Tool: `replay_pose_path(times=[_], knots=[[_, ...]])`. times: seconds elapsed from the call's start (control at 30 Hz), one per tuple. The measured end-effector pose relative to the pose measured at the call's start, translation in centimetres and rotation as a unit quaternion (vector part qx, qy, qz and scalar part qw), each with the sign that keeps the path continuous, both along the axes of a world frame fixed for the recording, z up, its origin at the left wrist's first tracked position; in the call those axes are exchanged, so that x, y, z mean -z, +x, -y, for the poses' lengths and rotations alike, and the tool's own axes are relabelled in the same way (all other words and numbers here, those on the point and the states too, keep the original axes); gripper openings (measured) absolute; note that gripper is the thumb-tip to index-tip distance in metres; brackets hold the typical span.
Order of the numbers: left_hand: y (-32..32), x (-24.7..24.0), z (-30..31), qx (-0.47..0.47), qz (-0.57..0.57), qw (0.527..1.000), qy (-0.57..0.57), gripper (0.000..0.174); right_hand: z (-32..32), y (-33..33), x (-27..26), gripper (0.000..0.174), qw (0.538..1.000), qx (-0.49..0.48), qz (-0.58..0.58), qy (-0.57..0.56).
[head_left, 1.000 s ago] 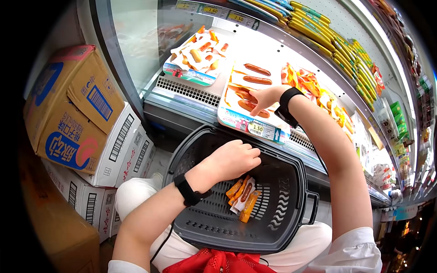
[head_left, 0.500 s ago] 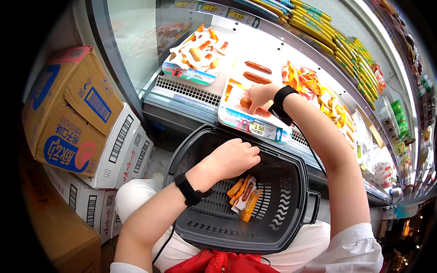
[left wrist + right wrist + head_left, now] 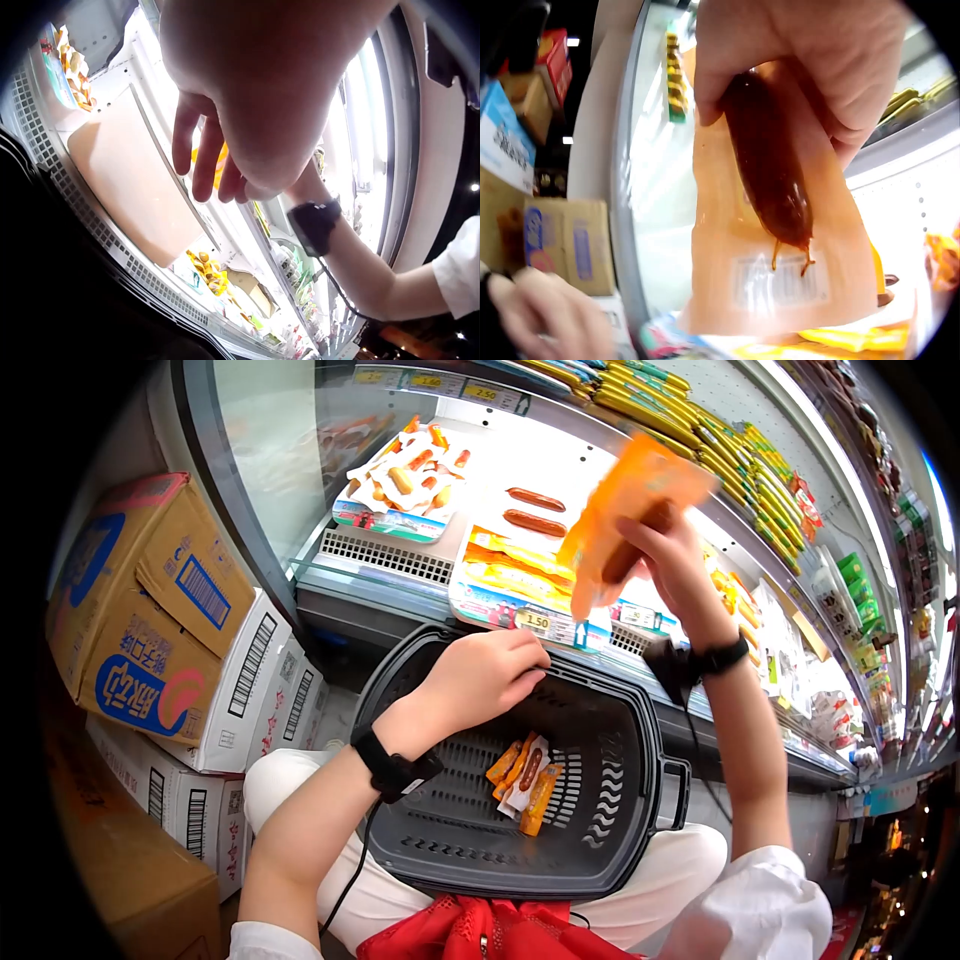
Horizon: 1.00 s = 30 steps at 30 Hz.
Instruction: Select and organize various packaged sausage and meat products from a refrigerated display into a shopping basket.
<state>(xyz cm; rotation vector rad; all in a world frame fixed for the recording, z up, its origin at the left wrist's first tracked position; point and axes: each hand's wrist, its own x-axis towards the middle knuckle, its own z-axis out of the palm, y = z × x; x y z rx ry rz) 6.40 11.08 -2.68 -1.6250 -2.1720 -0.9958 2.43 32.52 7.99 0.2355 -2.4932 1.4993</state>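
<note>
My right hand [image 3: 675,565] pinches an orange-and-clear packet [image 3: 640,485] with a brown sausage inside, raised above the display tray [image 3: 480,600]. In the right wrist view the sausage [image 3: 769,161] points down from my fingers, above a barcode on the wrapper. My left hand [image 3: 465,685], fingers loosely bent and holding nothing, is over the far rim of the dark grey basket [image 3: 650,750]. Inside the basket lie several small packets [image 3: 525,775]. Yellow-orange packets [image 3: 515,570] rest in the tray, with two brown sausages [image 3: 535,510] behind them.
Stacked cartons [image 3: 150,610] stand left of the basket. Another tray of sausages [image 3: 400,485] sits at the shelf's left. Yellow packs [image 3: 650,400] line the upper shelf, and a glass panel [image 3: 265,460] closes the cooler's left side.
My right hand has risen from the tray with a sausage packet, uncovering yellow-orange packets there. The view has shifted slightly; my left hand stays by the basket's rim.
</note>
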Motion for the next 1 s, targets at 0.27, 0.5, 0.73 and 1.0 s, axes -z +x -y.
replay_pose_path(times=[0.27, 0.5, 0.73, 1.0], knots=[[3.1, 4.2, -2.6, 0.191, 0.570, 0.788, 0.131, 0.047, 2.4, 18.2, 8.6, 0.036, 0.893, 0.033, 0.152, -0.421], [9.5, 6.0, -2.8, 0.109, 0.711, 0.691, -0.067, 0.043, 2.4, 22.6, 12.4, 0.017, 0.870, 0.037, 0.351, -0.344], [9.6, 7.0, -3.7, 0.072, 0.734, 0.675, -0.020, 0.031, -1.1, 22.7, 11.7, 0.012, 0.901, 0.096, 0.291, -0.306], [9.5, 7.9, -3.4, 0.008, 0.749, 0.662, -0.028, 0.033, -4.2, 21.7, 11.8, 0.019, 0.784, 0.149, 0.199, -0.569]])
